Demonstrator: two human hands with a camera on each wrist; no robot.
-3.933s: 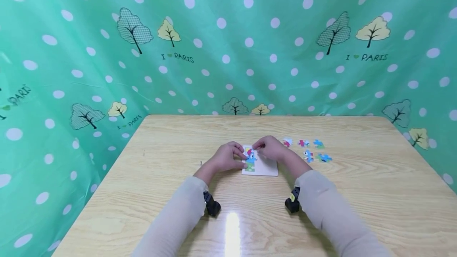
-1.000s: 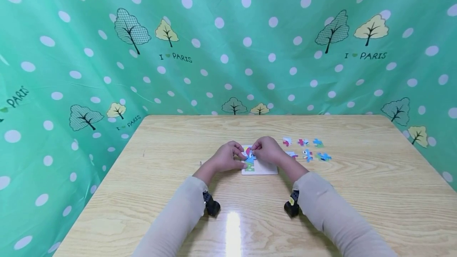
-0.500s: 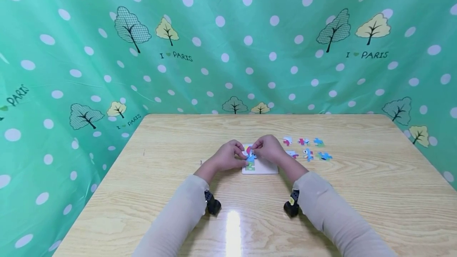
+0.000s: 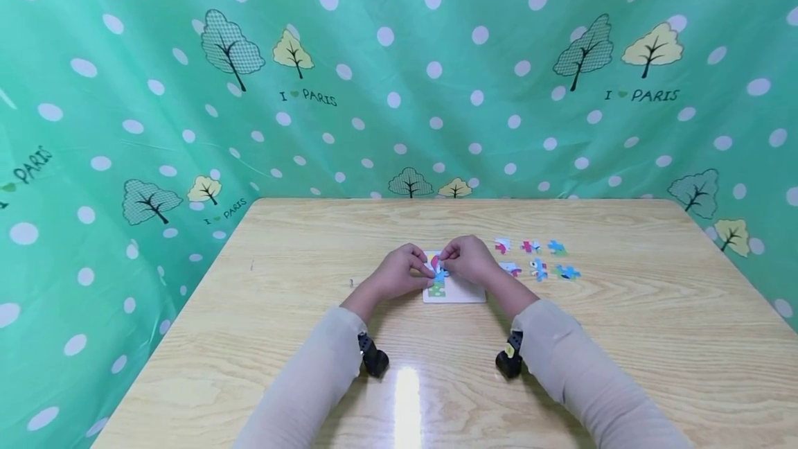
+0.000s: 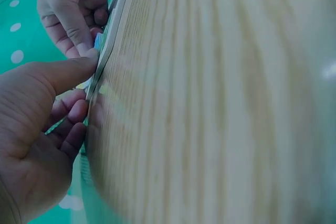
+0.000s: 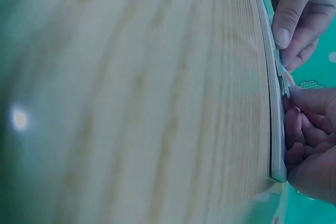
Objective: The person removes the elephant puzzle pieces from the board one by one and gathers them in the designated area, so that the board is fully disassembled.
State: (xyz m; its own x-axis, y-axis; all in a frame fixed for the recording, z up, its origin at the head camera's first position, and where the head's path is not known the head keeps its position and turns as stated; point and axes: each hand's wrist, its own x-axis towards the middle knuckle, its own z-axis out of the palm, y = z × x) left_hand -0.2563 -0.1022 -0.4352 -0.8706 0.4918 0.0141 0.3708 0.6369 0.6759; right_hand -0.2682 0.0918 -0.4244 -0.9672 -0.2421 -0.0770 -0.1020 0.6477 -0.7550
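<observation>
In the head view a white puzzle board (image 4: 464, 291) lies on the table, with joined puzzle pieces (image 4: 438, 288) in green, blue, red and yellow along its left side. My left hand (image 4: 399, 274) holds these pieces at the left edge with thumb and index finger, its other fingers loosely bent. Just right of it, the thumb and fingertips of my right hand (image 4: 469, 260) pinch a piece beside the red and blue part of the picture. Both wrist views see the board edge-on, and fingers hide much of the pinched piece.
Right of the board several loose pieces lie in two rows, among them a red and white piece (image 4: 502, 246) and a blue-green piece (image 4: 567, 272). The wooden table (image 4: 299, 241) meets a green dotted curtain (image 4: 349, 89) behind.
Since the earliest frame, my right wrist has shifted slightly, uncovering a loose piece beside the board. My left thumb and index finger have drawn a little closer together on the joined pieces.
</observation>
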